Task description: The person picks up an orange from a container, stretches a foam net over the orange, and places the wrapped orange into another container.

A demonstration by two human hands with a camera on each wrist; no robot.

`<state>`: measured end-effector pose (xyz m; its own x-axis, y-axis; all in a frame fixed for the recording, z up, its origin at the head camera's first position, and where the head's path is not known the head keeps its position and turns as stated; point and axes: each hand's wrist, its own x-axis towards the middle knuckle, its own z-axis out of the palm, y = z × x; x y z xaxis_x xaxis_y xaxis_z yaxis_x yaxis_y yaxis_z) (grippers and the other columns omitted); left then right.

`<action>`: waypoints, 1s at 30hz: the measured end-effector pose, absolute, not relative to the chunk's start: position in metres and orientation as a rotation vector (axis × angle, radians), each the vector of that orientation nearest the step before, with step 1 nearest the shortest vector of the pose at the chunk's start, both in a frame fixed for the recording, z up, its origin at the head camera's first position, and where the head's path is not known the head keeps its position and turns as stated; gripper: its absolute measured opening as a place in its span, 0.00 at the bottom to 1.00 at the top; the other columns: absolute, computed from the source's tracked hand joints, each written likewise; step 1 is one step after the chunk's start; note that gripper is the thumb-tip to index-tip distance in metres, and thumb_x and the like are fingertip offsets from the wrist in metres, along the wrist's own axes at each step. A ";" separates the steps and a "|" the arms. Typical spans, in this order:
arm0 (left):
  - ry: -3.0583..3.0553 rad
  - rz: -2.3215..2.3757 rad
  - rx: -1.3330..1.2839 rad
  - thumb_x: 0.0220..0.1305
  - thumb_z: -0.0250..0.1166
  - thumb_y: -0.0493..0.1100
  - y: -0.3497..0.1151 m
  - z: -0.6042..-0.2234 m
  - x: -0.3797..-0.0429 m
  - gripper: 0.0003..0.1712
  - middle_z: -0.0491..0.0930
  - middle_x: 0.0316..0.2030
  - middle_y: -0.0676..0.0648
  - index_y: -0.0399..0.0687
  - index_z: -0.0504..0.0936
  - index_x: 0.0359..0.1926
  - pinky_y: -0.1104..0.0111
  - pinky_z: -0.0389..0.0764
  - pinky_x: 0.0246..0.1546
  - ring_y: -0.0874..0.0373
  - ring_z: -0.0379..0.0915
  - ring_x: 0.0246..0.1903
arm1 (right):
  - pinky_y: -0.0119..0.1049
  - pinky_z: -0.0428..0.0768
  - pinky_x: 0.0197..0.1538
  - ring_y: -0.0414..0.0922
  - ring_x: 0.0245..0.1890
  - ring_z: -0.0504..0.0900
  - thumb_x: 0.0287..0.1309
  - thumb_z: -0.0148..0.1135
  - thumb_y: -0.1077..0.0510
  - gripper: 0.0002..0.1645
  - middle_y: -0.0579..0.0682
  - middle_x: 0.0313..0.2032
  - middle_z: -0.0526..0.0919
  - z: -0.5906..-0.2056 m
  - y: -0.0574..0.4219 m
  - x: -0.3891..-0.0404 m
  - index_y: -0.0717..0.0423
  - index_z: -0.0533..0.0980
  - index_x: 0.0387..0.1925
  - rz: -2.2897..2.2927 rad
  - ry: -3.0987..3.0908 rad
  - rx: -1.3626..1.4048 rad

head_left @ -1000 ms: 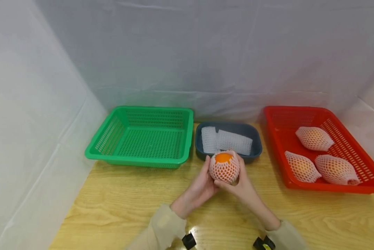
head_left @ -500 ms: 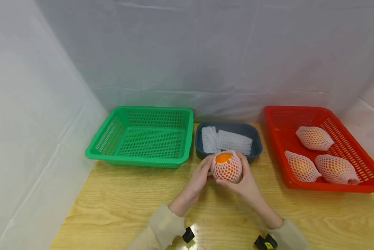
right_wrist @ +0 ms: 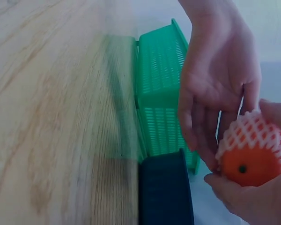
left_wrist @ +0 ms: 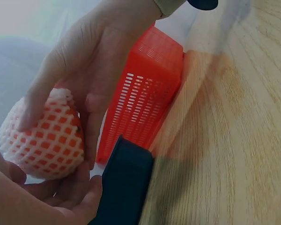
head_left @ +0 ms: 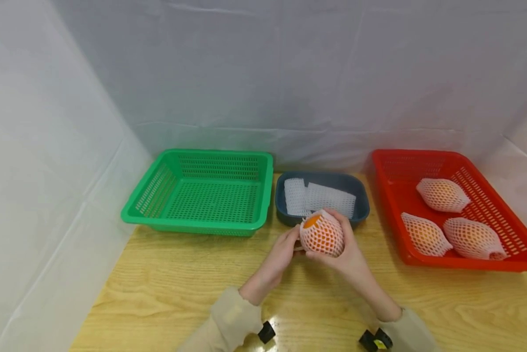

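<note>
An orange (right_wrist: pixel 253 166) in a white foam net sleeve (head_left: pixel 322 239) is held between both hands, above the table in front of the blue tray. My right hand (head_left: pixel 349 259) grips it from the right, thumb on its near side and fingers over its far side. My left hand (head_left: pixel 272 261) holds it low on the left; in the right wrist view its palm shows, with fingers reaching to the fruit. Bare peel shows at the sleeve's opening, which tips toward the left. The right wrist view shows a green stem spot on it.
A green basket (head_left: pixel 215 227) stands at the left. Behind the hands, the blue tray (head_left: pixel 362 203) holds white foam nets (head_left: pixel 329 199). At the right, a red basket (head_left: pixel 466 264) contains several net-wrapped fruits (head_left: pixel 444 194). A grey-white sheet (head_left: pixel 316 73) rises behind.
The orange has shifted slightly right and its bare top has tipped left. The left hand has moved a little lower along its side. Baskets and tray stay in place.
</note>
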<state>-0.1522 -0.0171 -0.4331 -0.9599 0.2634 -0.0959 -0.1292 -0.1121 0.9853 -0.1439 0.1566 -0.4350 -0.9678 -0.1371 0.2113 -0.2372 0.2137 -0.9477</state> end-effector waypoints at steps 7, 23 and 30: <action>1.864 2.141 0.163 0.83 0.40 0.53 -0.015 -0.433 -0.151 0.33 0.81 0.53 0.34 0.26 0.74 0.62 0.55 0.80 0.57 0.59 0.81 0.45 | 0.26 0.66 0.62 0.44 0.63 0.66 0.48 0.78 0.67 0.54 0.47 0.67 0.67 -0.434 0.158 -0.142 0.50 0.58 0.73 1.915 -2.321 0.365; 1.823 2.004 0.395 0.82 0.46 0.45 -0.018 -0.426 -0.153 0.25 0.80 0.55 0.31 0.27 0.77 0.58 0.45 0.76 0.59 0.39 0.80 0.53 | 0.25 0.74 0.54 0.43 0.58 0.69 0.52 0.77 0.64 0.55 0.45 0.65 0.67 -0.382 0.201 -0.141 0.41 0.58 0.75 1.739 -2.409 0.349; 1.916 1.973 0.442 0.81 0.49 0.42 -0.019 -0.422 -0.151 0.21 0.81 0.52 0.30 0.28 0.79 0.54 0.49 0.80 0.55 0.34 0.78 0.52 | 0.22 0.77 0.48 0.45 0.57 0.67 0.58 0.74 0.60 0.53 0.49 0.68 0.63 -0.333 0.245 -0.158 0.31 0.54 0.76 1.624 -2.428 0.209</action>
<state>-0.1512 -0.0193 -0.4225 -0.8885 0.4583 -0.0220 -0.0355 -0.0207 0.9992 -0.1577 0.2446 -0.3330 -0.9673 -0.0001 0.2535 -0.2344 0.3816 -0.8941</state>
